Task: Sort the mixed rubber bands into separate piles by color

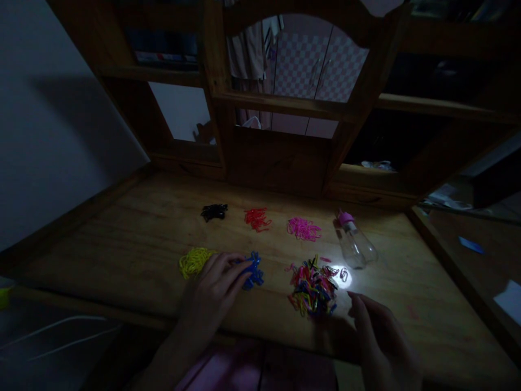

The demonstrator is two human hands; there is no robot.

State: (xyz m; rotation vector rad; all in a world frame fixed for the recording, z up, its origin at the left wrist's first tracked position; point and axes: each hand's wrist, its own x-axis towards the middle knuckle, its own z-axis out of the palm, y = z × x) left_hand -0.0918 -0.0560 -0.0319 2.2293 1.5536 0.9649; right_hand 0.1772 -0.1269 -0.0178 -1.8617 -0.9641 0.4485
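My left hand [222,282] is at the pile of blue rubber bands [255,271], thumb and forefinger closed around blue at the pile's left side. Just left of that hand lies a yellow pile of rubber bands [195,262], partly covered by it. My right hand [376,331] is closed in a pinch to the right of a mixed heap of coloured rubber bands [313,288]; anything between its fingertips is too small and dark to make out. A single loop [344,274] lies apart beside the heap, in a bright spot of light.
Farther back on the wooden desk [134,228] are black [214,212], red [256,219] and pink [303,229] piles. A clear bottle with a pink cap [356,244] lies at the right. A wooden shelf unit with a mirror [301,70] rises behind.
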